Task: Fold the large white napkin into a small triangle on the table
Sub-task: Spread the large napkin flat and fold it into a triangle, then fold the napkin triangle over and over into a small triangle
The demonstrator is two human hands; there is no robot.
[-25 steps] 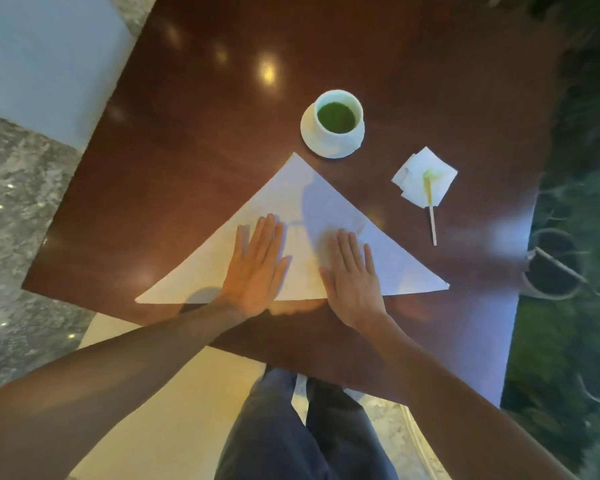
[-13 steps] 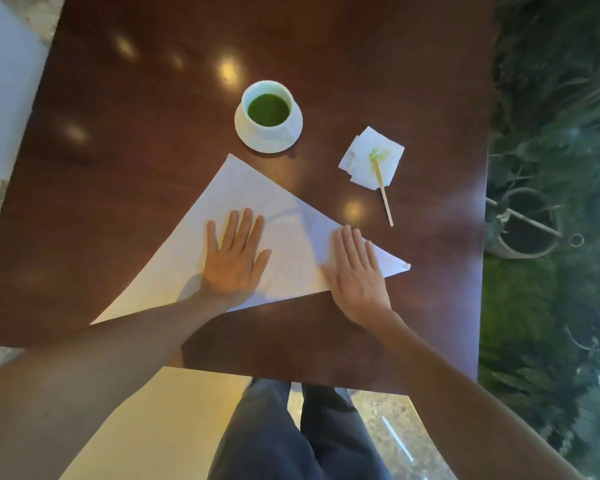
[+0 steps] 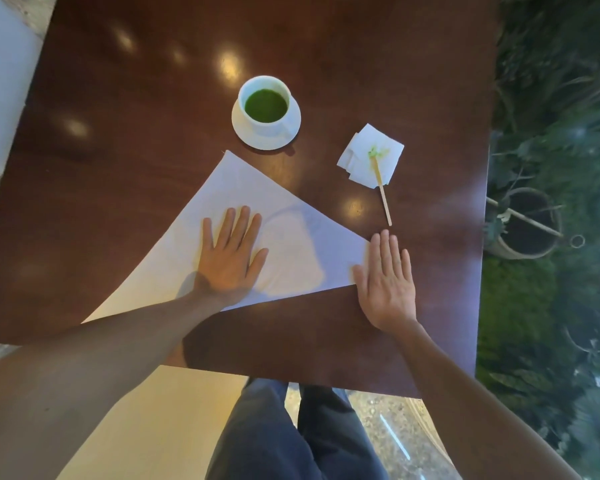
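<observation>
The large white napkin (image 3: 243, 202) lies on the dark wooden table (image 3: 326, 46) as one big triangle, its apex pointing at the cup. My left hand (image 3: 231, 258) presses flat on the middle of the napkin, fingers spread. Flat on the napkin's right corner rests my right hand (image 3: 387, 282), covering the tip, fingers straight and close together. Neither hand grips anything. My left forearm hides the napkin's lower left part.
A white cup of green drink on a saucer (image 3: 266, 112) stands just beyond the napkin's apex. A small folded tissue with a green stain (image 3: 371, 155) and a wooden stirrer (image 3: 383, 195) lie to the right. The table's right edge borders plants and a pot (image 3: 527, 223).
My right hand has slid rightward along the napkin's near edge to its right corner. My left hand has stayed pressing near the middle. The camera view has shifted.
</observation>
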